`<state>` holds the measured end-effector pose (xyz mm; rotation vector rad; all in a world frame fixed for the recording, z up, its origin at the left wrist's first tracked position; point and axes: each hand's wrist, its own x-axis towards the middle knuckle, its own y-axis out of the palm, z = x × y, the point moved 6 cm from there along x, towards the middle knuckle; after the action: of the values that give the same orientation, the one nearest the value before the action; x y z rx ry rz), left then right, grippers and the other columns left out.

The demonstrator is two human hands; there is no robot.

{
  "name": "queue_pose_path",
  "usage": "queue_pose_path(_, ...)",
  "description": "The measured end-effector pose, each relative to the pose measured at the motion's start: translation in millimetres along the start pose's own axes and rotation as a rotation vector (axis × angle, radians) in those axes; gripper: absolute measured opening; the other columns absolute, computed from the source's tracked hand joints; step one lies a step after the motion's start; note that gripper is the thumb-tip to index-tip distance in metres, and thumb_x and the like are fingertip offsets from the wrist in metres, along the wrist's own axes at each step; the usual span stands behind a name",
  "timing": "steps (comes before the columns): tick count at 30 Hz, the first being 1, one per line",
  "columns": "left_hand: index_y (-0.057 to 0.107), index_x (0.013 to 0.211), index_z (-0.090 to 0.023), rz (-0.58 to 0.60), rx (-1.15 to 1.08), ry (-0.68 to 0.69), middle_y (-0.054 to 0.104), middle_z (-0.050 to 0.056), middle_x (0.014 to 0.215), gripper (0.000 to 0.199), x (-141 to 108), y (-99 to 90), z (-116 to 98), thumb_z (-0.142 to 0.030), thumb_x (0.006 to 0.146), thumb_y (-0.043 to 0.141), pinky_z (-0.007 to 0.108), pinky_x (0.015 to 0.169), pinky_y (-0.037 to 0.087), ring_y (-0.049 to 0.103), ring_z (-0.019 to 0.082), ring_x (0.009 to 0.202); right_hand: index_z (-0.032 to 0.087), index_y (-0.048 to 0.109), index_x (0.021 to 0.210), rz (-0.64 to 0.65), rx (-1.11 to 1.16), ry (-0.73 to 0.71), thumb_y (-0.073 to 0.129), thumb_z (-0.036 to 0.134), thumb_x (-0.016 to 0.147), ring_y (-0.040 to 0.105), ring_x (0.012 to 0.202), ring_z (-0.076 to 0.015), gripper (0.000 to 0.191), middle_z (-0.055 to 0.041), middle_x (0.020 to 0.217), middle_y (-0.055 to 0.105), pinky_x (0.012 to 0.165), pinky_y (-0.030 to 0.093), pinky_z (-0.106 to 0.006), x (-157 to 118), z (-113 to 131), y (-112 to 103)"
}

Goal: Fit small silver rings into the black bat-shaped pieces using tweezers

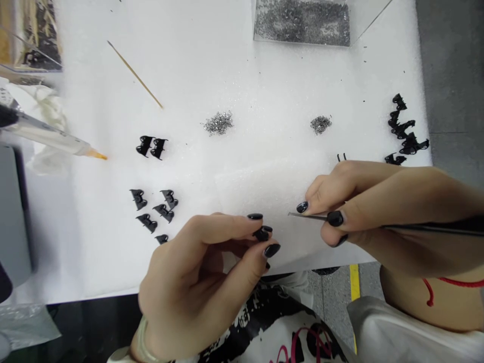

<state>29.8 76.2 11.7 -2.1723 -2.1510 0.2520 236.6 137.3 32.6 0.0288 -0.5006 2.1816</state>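
Note:
My left hand pinches a small black part between thumb and fingertips, above the front edge of the white foam sheet. To its right, my right hand is closed on dark tweezers, whose thin tip points left toward the black part without touching it. A tiny piece seems to be at the tip, too small to make out. Beyond the hands lie two piles of tiny metal pieces, a wider one and a smaller one.
Black winged parts lie in groups at left, with more at the right edge. A thin stick lies upper left, near an orange-tipped pen-like tool. A clear box of tiny pieces stands at the back.

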Motion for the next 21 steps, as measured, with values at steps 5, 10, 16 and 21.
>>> queue_pose_path(5, 0.078, 0.111, -0.031, -0.034, -0.024, -0.03, 0.083, -0.011, 0.094, 0.037, -1.4, -0.9, 0.4, -0.001, 0.09, 0.08, 0.009, 0.065, 0.066, 0.077, 0.005, 0.067, 0.027, 0.063, 0.092, 0.0, -0.009, 0.021, 0.068, 0.003, 0.089, 0.076, 0.073, -0.0147, 0.024, 0.0039, 0.086, 0.075, 0.071, 0.067, -0.03, 1.9, 0.3, -0.2)
queue_pose_path(10, 0.079, 0.11, -0.032, -0.041, -0.028, -0.054, 0.082, -0.01, 0.093, 0.035, -3.7, 1.8, -0.2, -0.002, 0.091, 0.079, 0.008, 0.065, 0.064, 0.076, 0.005, 0.068, 0.029, 0.058, 0.089, -0.02, -0.016, 0.092, 0.065, 0.004, 0.093, 0.077, 0.072, -0.0122, 0.027, 0.0057, 0.082, 0.074, 0.072, 0.068, -0.031, 4.9, 5.2, -1.5)
queue_pose_path(16, 0.079, 0.111, -0.032, -0.042, -0.032, -0.044, 0.082, -0.008, 0.092, 0.035, -3.2, 0.8, 0.3, -0.003, 0.091, 0.079, 0.013, 0.062, 0.066, 0.075, 0.007, 0.067, 0.029, 0.061, 0.089, -0.052, 0.05, 0.091, 0.067, 0.004, 0.097, 0.077, 0.074, -0.0124, 0.027, 0.0056, 0.083, 0.075, 0.07, 0.069, -0.03, 6.5, 3.6, 1.1)
queue_pose_path(21, 0.077, 0.113, -0.035, -0.037, -0.021, -0.044, 0.081, -0.006, 0.09, 0.033, -4.2, 0.7, 1.7, -0.009, 0.093, 0.083, 0.018, 0.055, 0.066, 0.074, 0.011, 0.063, 0.027, 0.062, 0.094, -0.04, 0.055, 0.024, 0.071, 0.005, 0.091, 0.077, 0.071, -0.0131, 0.023, 0.005, 0.084, 0.076, 0.062, 0.065, -0.027, 2.8, -0.7, 4.5)
